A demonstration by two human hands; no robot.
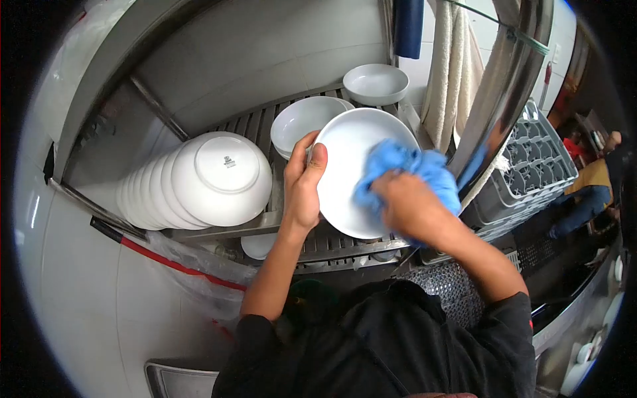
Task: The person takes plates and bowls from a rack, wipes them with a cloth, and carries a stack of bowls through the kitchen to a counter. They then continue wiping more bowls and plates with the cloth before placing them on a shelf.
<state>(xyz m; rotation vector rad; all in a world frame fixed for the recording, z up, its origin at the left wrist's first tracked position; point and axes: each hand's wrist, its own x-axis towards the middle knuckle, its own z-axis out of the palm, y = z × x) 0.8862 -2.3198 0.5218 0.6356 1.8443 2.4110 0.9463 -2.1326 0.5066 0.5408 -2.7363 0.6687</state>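
My left hand (pixel 306 182) grips the left rim of a white bowl (pixel 345 166), thumb on the near side, its inside facing me. Bunched in my right hand (pixel 408 202) is a blue cloth (pixel 398 162), pressed against the right part of the bowl's inside; the hand is slightly blurred. To the left, a row of nested white bowls (pixel 222 179) lies on its side on the slatted metal shelf (pixel 265 126), the front one's base showing. Behind my left hand sits another white bowl (pixel 298 123), with a further rim just behind it. A single white bowl (pixel 376 84) stands at the back right.
Grey glass racks (pixel 537 159) are stacked at the right, beyond a metal post (pixel 504 86). Cream towels (pixel 451 73) hang by the post. A person (pixel 590 186) stands at the far right. A metal tray (pixel 179 381) is at the lower left.
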